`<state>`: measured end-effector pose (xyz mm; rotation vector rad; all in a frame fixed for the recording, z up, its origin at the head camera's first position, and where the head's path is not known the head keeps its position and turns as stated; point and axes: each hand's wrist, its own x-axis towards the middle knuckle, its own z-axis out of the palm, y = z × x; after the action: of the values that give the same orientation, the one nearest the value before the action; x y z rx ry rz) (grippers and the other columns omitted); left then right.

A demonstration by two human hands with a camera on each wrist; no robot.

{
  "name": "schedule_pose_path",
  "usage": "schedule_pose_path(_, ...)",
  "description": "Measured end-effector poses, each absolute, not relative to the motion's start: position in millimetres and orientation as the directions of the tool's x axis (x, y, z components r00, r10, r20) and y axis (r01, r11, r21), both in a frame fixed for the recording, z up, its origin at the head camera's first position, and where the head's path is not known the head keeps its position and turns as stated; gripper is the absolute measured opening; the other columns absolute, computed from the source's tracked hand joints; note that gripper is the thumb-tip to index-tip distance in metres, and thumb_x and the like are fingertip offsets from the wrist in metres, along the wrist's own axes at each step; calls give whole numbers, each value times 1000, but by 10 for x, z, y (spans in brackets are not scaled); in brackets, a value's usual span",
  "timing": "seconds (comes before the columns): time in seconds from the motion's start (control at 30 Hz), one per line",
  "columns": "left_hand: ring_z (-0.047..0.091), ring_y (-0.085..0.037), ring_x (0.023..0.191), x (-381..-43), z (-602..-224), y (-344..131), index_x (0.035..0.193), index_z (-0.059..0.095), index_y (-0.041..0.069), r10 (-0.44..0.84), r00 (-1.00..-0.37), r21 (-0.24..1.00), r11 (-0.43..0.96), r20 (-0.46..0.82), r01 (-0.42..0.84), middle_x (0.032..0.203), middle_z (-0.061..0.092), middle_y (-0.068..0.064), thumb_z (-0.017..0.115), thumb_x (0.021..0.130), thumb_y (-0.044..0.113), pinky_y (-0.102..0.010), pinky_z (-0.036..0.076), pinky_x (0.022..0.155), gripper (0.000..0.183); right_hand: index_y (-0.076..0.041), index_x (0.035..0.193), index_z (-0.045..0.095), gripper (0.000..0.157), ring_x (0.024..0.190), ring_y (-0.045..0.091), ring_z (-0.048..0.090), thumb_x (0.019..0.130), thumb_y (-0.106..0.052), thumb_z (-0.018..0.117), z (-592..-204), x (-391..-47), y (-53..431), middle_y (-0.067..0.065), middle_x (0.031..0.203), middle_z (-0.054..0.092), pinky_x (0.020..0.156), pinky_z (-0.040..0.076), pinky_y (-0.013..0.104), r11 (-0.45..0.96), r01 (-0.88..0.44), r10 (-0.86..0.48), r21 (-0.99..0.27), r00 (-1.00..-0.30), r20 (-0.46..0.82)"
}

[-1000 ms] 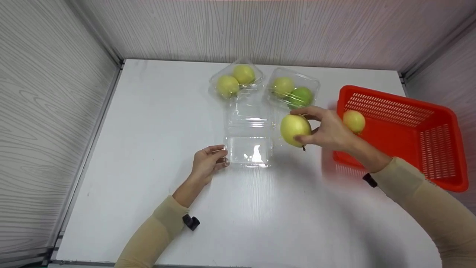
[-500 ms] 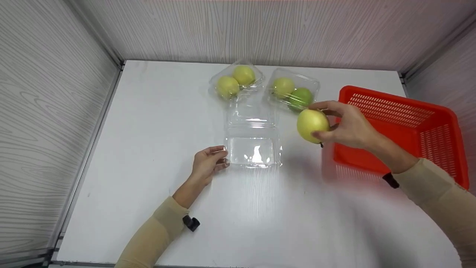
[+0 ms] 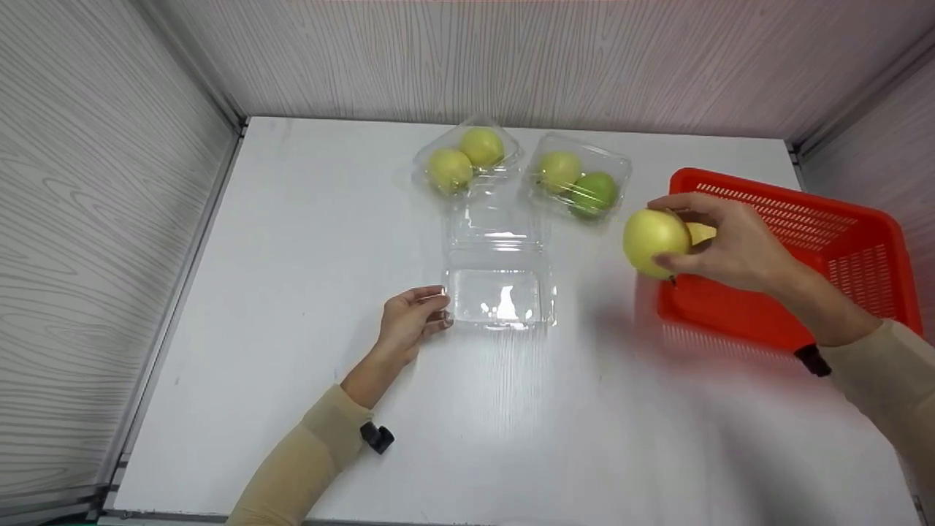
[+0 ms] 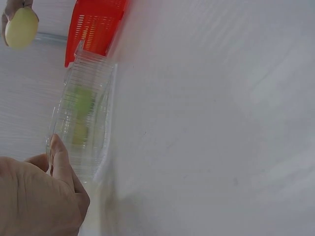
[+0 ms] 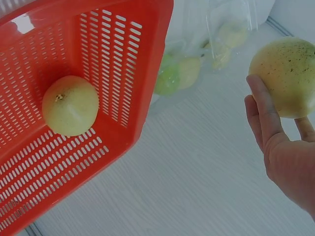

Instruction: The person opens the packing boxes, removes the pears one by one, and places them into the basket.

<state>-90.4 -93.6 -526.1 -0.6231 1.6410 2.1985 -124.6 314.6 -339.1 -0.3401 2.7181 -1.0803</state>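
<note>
My right hand (image 3: pixel 738 245) grips a round yellow pear (image 3: pixel 654 241), stem downward, in the air at the left side of the red basket. In the right wrist view, the held pear (image 5: pixel 288 76) shows dark specks, with fingers curled against it. My left hand (image 3: pixel 405 321) pinches the left rim of an open clear plastic clamshell box (image 3: pixel 500 296) lying on the table, its lid (image 3: pixel 493 223) folded back. The left wrist view shows thumb and finger on that box's rim (image 4: pixel 51 135). No fruit lies in the open box.
The red basket (image 3: pixel 781 191) stands on the right, holding another yellow pear (image 5: pixel 71 105). At the back are two clear boxes, one with two yellow fruits (image 3: pixel 451 170), the other with a yellow fruit (image 3: pixel 559 172) and a green one (image 3: pixel 593 193). Walls enclose the white table (image 3: pixel 307 219).
My right hand has carried the pear rightward, from beside the open box to the basket's left edge. The left hand stays at the box rim.
</note>
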Motion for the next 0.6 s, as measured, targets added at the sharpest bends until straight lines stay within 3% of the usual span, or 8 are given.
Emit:
schedule_pose_path(0.3,68,-13,75,-892,-5270,-939,128,64,-3,-3,-853,822,-267,-522,-502,95,69,-3,71,98,4,-22,67,72,31,-15,140,65,57,122,34,63,88,-13,86,-3515,-1227,3509,9,137,64,77,51,2,771,-90,-207,-630,-972,-115)
schedule_pose_path(0.6,68,-12,74,-900,-5266,-923,127,65,-3,-14,-849,818,-275,-529,-505,99,70,-7,71,98,3,-22,67,70,30,-16,144,62,60,115,12,58,90,-20,86,-3794,-1213,3875,11,141,63,78,51,3,793,-40,-174,-607,-971,-163)
